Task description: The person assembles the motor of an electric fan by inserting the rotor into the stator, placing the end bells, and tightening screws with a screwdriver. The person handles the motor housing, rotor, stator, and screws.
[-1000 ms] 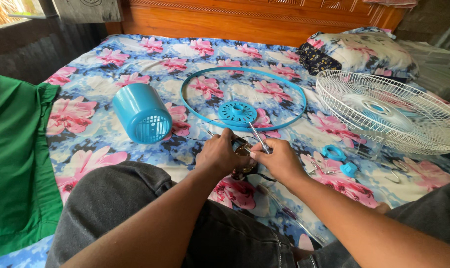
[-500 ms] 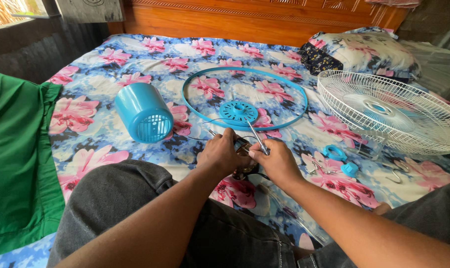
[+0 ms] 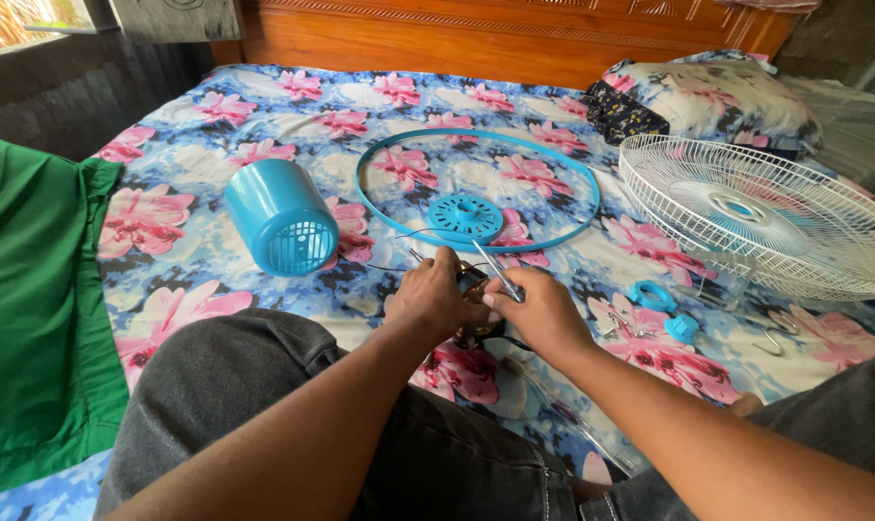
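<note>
Motor (image 3: pixel 471 289) dark, small, mostly hidden between both hands on bedsheet (image 3: pixel 196 241).

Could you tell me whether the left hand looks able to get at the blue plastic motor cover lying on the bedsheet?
Probably yes: the blue plastic motor cover lies to the left hand's side, nothing between them, though that hand is busy.

Blue motor cover (image 3: pixel 280 218) crowds left, white fan guard (image 3: pixel 761 227) right.
</note>
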